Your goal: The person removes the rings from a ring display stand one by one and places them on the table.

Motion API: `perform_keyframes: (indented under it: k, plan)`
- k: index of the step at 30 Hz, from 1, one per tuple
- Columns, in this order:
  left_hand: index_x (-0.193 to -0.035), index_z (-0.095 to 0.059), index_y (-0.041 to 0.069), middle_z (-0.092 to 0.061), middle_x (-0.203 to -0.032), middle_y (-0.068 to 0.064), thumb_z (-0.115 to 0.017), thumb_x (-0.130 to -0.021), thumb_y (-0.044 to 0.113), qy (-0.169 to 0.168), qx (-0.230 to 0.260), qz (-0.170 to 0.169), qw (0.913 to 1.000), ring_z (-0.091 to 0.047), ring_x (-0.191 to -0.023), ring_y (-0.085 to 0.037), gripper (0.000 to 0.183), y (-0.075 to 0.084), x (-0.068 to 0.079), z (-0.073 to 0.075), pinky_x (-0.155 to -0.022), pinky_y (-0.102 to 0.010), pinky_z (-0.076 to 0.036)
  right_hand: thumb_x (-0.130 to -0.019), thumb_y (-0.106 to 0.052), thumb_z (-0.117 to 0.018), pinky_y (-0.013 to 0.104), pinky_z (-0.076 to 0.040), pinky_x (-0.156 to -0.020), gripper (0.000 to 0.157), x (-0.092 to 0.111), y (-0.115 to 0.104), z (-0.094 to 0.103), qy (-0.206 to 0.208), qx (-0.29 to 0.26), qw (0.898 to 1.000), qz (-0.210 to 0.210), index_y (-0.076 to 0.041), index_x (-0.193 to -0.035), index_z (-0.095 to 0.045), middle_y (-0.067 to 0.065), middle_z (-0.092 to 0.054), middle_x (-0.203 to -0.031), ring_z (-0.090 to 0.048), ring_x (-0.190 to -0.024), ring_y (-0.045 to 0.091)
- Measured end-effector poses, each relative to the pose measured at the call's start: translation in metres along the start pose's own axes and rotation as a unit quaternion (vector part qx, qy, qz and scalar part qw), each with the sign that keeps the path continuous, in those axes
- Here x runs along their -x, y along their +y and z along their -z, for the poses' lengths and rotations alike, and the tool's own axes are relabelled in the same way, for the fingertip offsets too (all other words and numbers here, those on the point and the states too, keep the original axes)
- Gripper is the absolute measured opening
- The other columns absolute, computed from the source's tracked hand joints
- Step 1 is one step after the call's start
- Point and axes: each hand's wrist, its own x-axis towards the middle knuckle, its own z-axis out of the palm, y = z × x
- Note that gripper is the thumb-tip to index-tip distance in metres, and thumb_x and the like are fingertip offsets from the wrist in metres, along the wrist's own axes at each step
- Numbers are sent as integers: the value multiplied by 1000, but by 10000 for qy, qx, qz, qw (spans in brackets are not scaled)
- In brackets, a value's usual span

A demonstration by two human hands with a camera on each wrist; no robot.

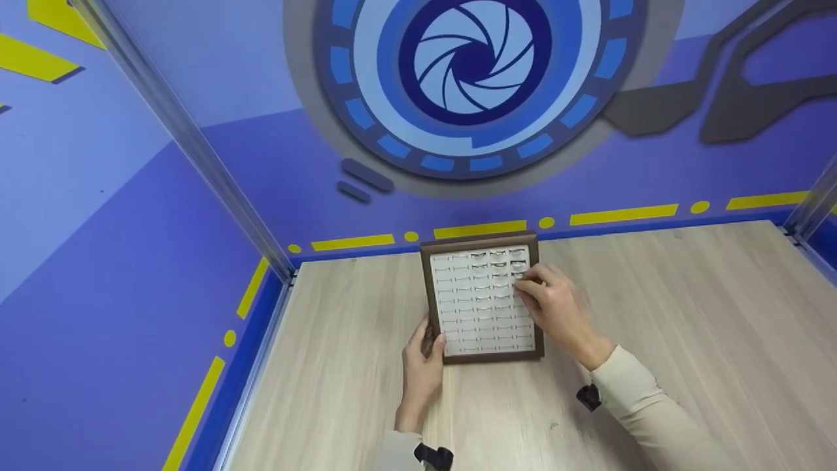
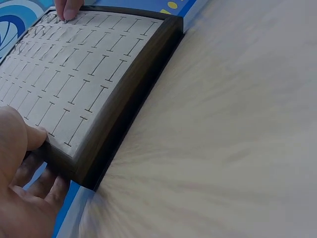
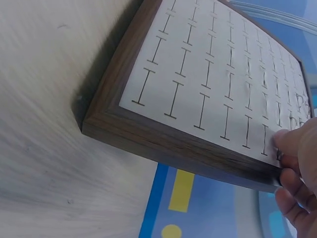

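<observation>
A ring display tray with a brown frame and a white slotted pad stands tilted up near the back wall. Several rings sit in slots toward its upper right. My left hand grips the tray's lower left corner, thumb on the front and fingers behind; the left wrist view shows this grip closely. At the right column, below the top rows, my right hand pinches a small ring at a slot, mostly hidden by the fingertips. Its thumb touches the pad in the right wrist view.
The tray stands on a pale wood-grain table. Behind it rises a blue and purple printed wall with yellow marks. A metal corner post joins the left panel to the back one.
</observation>
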Motion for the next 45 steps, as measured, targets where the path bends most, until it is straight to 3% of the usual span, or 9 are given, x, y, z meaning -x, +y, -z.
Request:
perform_keyframes:
  k: [8, 15, 19, 22, 27, 35, 45]
  plan:
    - [-151, -42, 7, -55, -143, -14, -60, -99, 8, -65, -89, -32, 9999, -57, -127, -24, 56, -3, 2, 0, -105, -26, -48, -79, 11, -77, 35, -52, -69, 14, 1, 0, -1, -64, -137, 9999, 1, 0, -87, -73, 8, -63, -91, -56, -83, 25]
    - [-150, -42, 2, -60, -134, -18, -62, -97, 5, -42, 126, -235, 9996, -60, -122, -30, 56, -2, 1, 0, -104, -35, -51, -81, 9, -77, 35, -52, -68, 14, -1, 1, 4, -154, -129, 9998, -59, -2, -87, -72, 5, -62, -90, -56, -82, 22]
    - [-149, -42, 1, -59, -132, -21, -61, -97, 1, -36, 211, -150, 9997, -59, -122, -34, 56, 3, 1, 0, -106, -41, -50, -85, 6, -75, 35, -54, -68, 9, -1, -1, 6, -300, -116, 9994, -139, -2, -90, -73, 4, -62, -92, -56, -83, 22]
    - [-149, -43, 2, -60, -133, -19, -62, -97, 3, -10, 175, 11, 9998, -58, -123, -32, 56, 3, 2, 1, -107, -39, -49, -84, 6, -75, 34, -54, -66, 10, -1, -2, 6, -287, -130, 9994, -161, -2, -89, -73, 4, -62, -92, -57, -82, 21]
    - [-149, -44, 4, -60, -133, -16, -63, -97, 5, 42, 114, 10, 9999, -60, -123, -29, 56, -2, 1, 0, -106, -33, -49, -82, 9, -76, 32, -55, -68, 13, -2, -2, 6, -167, -320, 9993, -69, -1, -88, -73, 4, -63, -92, -58, -83, 20]
    - [-147, -43, -4, -59, -131, -24, -63, -95, 0, 103, 162, -246, 9995, -60, -119, -37, 55, -4, 0, 1, -103, -39, -52, -85, 10, -72, 32, -54, -70, 9, -4, -2, 11, -219, -667, 9975, 94, 2, -89, -72, 9, -64, -93, -58, -83, 22]
    - [-149, -43, 2, -61, -131, -17, -62, -97, 2, 11, 142, -240, 9996, -60, -121, -31, 55, -1, 1, 1, -104, -35, -51, -87, 10, -69, 31, -50, -66, 8, 3, 5, 21, -216, -650, 9973, 259, 3, -89, -72, 7, -63, -90, -56, -81, 20]
